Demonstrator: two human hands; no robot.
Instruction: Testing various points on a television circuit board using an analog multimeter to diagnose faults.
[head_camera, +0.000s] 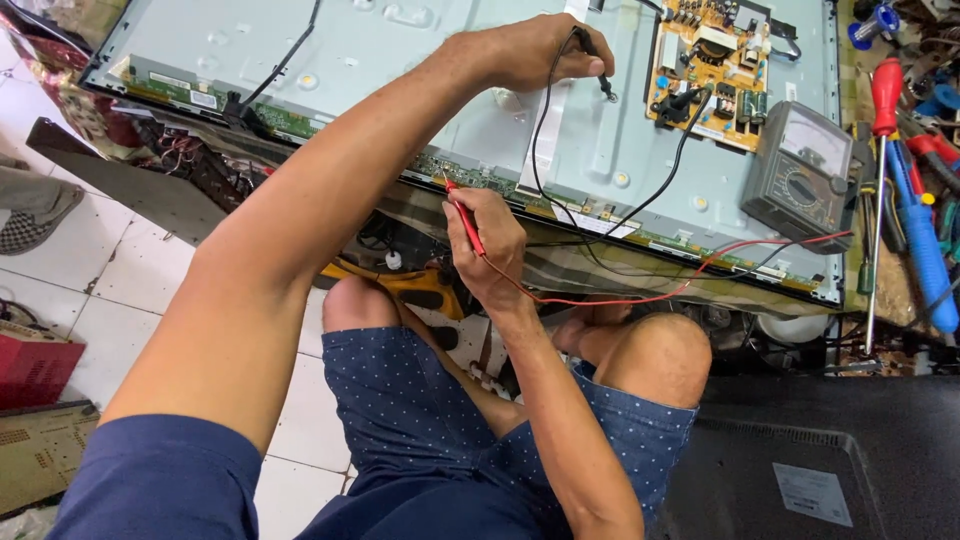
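Observation:
An opened flat-screen panel (400, 60) lies face down before me, its pale metal back up. My left hand (535, 50) holds a black test probe (598, 72) with its tip pressed on a screw point of the metal back. My right hand (487, 248) holds a red test probe (462, 215), its tip touching the narrow green circuit strip (480, 182) along the panel's near edge. Black and red leads run right to a grey analogue multimeter (805, 175) resting on the panel's right corner.
A yellow power board (710, 65) is mounted at the panel's upper right. Screwdrivers with red (885, 95) and blue (925, 250) handles lie at the right. A black back cover (830, 460) sits at lower right. My bare knees are under the panel; a red box (35, 370) stands on the tiled floor.

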